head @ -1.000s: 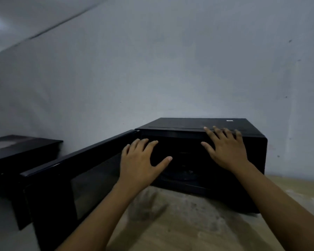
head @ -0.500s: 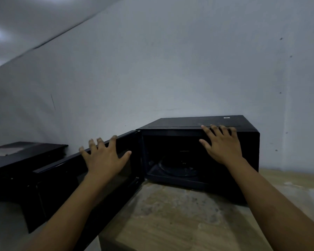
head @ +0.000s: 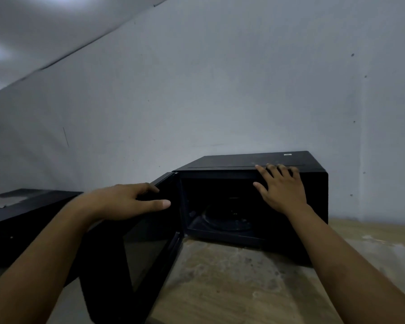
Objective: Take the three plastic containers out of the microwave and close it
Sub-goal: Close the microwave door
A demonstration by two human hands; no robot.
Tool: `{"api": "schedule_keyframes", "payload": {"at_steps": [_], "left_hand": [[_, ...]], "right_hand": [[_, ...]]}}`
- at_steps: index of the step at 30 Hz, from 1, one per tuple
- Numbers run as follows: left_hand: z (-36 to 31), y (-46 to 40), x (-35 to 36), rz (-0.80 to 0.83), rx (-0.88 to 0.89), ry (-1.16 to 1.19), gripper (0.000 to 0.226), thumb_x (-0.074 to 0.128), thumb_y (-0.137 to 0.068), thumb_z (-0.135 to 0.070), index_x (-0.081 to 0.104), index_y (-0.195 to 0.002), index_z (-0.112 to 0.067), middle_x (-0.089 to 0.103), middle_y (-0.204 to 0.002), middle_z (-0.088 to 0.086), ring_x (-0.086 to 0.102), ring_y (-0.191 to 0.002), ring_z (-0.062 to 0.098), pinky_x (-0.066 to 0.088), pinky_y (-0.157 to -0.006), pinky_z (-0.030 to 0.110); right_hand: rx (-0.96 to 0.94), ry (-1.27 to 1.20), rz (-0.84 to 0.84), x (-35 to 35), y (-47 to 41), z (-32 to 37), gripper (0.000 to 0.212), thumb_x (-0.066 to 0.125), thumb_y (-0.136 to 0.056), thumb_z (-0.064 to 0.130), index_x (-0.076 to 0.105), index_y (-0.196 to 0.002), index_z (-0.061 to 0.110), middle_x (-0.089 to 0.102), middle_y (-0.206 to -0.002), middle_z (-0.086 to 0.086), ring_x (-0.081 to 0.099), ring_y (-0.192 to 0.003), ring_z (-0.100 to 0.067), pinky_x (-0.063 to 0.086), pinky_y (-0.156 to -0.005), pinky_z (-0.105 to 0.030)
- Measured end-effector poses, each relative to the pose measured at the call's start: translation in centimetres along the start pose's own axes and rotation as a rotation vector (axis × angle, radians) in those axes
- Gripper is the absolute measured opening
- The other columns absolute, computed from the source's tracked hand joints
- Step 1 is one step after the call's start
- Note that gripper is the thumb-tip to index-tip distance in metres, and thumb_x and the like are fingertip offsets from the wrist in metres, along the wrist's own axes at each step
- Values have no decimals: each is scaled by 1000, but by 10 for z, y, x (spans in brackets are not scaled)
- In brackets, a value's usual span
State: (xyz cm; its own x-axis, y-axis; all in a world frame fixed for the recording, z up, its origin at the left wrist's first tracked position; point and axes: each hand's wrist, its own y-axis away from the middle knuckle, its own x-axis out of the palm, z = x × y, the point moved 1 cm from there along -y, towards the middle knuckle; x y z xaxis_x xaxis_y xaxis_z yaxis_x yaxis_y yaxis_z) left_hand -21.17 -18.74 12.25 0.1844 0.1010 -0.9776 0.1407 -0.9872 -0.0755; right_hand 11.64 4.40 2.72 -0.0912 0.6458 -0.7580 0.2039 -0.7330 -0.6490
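Observation:
A black microwave (head: pixel 255 161) stands on a wooden counter against the wall. Its door (head: pixel 150 249) hangs open to the left. Inside, only the round glass turntable (head: pixel 227 220) shows in the dark cavity; no plastic container is in view. My left hand (head: pixel 124 202) grips the door's top edge, fingers over the far side and thumb on the near face. My right hand (head: pixel 281 188) lies flat with spread fingers on the microwave's upper front edge, above the opening's right side.
The wooden counter (head: pixel 243 288) runs toward me and to the right under the microwave. A second black appliance (head: pixel 21 206) sits lower at the far left. A plain grey wall (head: pixel 220 90) rises right behind both.
My left hand went from in front of the cavity leftward to the door and now grips its top edge. The right hand stayed on the microwave's top front.

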Motion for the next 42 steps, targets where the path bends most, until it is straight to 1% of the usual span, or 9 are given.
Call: {"api": "schedule_keyframes", "payload": {"at_steps": [4, 9, 14, 20, 23, 28, 33, 38, 42], "left_hand": [[1, 16, -23, 39, 88, 102, 92, 43, -42, -105, 59, -118, -57, 69, -122, -17, 64, -115, 4, 40, -114, 37], [13, 10, -12, -36, 61, 48, 87, 46, -65, -95, 38, -142, -56, 45, -153, -11, 47, -137, 15, 36, -106, 33], [29, -22, 16, -112, 385, 275, 72, 46, -69, -90, 32, -137, -70, 19, -161, -32, 18, -150, -3, 18, -123, 33], [56, -110, 100, -18, 671, 482, 64, 7, -76, -93, 43, -126, -75, 35, -137, -56, 21, -150, 8, 11, -123, 31], [33, -126, 113, -165, 677, 521, 55, 17, -93, -77, 50, -134, -62, 50, -142, -35, 36, -148, 19, 25, -117, 33], [-48, -79, 115, -622, 685, 606, 62, 13, -96, -70, 50, -140, -45, 50, -145, -29, 35, -143, -3, 18, -119, 40], [-81, -103, 137, -730, 667, 537, 62, 17, -98, -68, 50, -141, -39, 47, -149, -21, 30, -146, -1, 10, -122, 45], [-107, -125, 155, -797, 661, 424, 59, 21, -99, -64, 45, -146, -37, 42, -154, -14, 21, -151, 3, 4, -124, 43], [-122, -142, 162, -812, 626, 340, 59, 24, -99, -63, 42, -148, -35, 46, -150, -10, 24, -151, 9, 6, -124, 48]], "right_hand": [[0, 2, 0, 2, -1, 0, 76, 5, -88, 63, 29, -153, 34, 46, -150, -2, 37, -139, -30, 18, -109, -48], [3, 8, -12, 3, 0, 0, 74, 8, -89, 63, 33, -152, 33, 49, -147, -1, 40, -137, -30, 19, -108, -47], [-1, 8, -36, 4, 0, 0, 73, 8, -90, 62, 33, -152, 32, 49, -148, -1, 39, -138, -30, 20, -109, -47], [-10, 27, -36, 5, 0, 1, 68, 14, -93, 60, 36, -151, 30, 52, -145, -2, 42, -135, -30, 20, -107, -47], [-25, 34, -33, 3, 0, 0, 68, 16, -93, 60, 37, -150, 29, 51, -146, -2, 43, -135, -30, 20, -108, -46], [-81, 62, -58, -4, 4, -9, 67, 19, -94, 59, 40, -149, 27, 52, -146, -4, 46, -134, -29, 30, -109, -46], [2, -39, -222, -11, 26, -37, 59, 38, -97, 51, 46, -144, 17, 54, -142, -10, 48, -131, -29, 35, -108, -45], [-75, -60, -269, -12, 45, -64, 55, 35, -100, 48, 47, -142, 15, 55, -141, -4, 45, -135, -21, 27, -117, -41], [3, -368, -339, -19, 42, -61, 55, 27, -101, 52, 58, -128, 16, 65, -126, -1, 56, -120, -21, 36, -109, -38]]}}
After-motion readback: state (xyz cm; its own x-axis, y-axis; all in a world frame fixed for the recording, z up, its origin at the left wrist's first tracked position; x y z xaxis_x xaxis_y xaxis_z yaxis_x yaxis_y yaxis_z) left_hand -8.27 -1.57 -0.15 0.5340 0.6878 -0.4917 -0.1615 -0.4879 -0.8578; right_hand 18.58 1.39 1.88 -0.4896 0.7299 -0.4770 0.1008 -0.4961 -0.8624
